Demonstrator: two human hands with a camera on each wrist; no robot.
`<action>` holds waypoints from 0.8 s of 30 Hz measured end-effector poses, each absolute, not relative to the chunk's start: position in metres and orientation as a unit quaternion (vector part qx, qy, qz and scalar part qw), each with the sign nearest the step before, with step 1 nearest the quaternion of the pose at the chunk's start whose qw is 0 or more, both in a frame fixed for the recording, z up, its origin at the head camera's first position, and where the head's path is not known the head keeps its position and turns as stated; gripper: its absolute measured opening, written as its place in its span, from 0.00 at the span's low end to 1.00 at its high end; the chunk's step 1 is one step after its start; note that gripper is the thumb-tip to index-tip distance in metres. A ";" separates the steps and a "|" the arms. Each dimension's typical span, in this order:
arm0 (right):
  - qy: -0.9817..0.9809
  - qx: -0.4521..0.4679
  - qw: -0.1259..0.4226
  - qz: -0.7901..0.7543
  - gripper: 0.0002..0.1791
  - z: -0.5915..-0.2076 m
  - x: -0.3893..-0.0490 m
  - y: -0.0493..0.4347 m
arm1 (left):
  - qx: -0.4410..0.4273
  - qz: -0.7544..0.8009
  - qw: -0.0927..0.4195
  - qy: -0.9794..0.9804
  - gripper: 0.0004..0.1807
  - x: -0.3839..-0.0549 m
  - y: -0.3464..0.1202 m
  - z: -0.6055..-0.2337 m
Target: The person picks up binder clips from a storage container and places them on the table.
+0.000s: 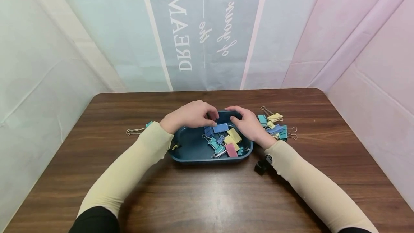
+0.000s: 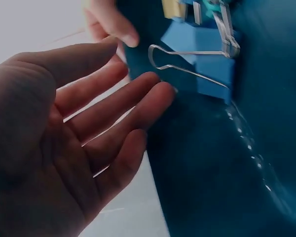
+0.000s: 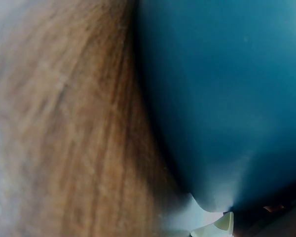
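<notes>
At the far left hangs a pale sheet [image 1: 38, 46], and beside the left forearm a teal clip [image 1: 148, 123] lies on the wooden tabletop [image 1: 207, 197], partly covered by the cream left sleeve [image 1: 129, 168]. That cuff also blocks my sight of the left end of the dark blue tray [image 1: 194, 160]. The left hand [image 1: 195, 114] reaches over the tray's far side, palm empty, fingers loosely bent, tips close to a blue clip [image 1: 221, 128]. Rightward in the tray sit more binder clips, heaped together: yellow clips [image 1: 234, 135], teal ones and a pink clip [image 1: 231, 150] at the near side. The right hand [image 1: 249, 125] is at the far right corner, thumb and forefinger apart; whether it grips the wall I can't tell. A black device [image 1: 262, 164] hangs under its wrist. Just right, partly behind that hand, a mixed clip pile [image 1: 278, 129] lies on the tabletop. Behind everything is a lettered cloth [image 1: 207, 60].
</notes>
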State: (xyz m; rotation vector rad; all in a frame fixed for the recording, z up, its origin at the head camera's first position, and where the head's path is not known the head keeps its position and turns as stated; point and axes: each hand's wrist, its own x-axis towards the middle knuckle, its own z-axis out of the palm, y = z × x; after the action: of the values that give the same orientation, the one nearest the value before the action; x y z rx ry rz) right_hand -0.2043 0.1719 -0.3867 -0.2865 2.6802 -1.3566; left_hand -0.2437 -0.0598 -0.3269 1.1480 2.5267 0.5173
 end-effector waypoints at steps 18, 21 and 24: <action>0.890 -0.096 0.053 -0.443 0.21 -0.387 -0.204 0.171 | 0.363 0.029 0.160 0.917 0.26 -0.227 -0.046 -0.344; 0.889 -0.096 0.054 -0.444 0.21 -0.387 -0.204 0.172 | 0.365 0.047 0.162 0.916 0.26 -0.225 -0.045 -0.345; 0.887 -0.098 0.058 -0.447 0.21 -0.388 -0.205 0.172 | 0.367 0.053 0.164 0.914 0.27 -0.223 -0.044 -0.346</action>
State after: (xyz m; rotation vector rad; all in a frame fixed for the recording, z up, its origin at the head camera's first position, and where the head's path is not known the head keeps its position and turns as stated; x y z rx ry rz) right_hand -0.2046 0.1720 -0.3877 -0.2958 2.6879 -1.3552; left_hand -0.2233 -0.0438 -0.3463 1.0456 2.6056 0.1521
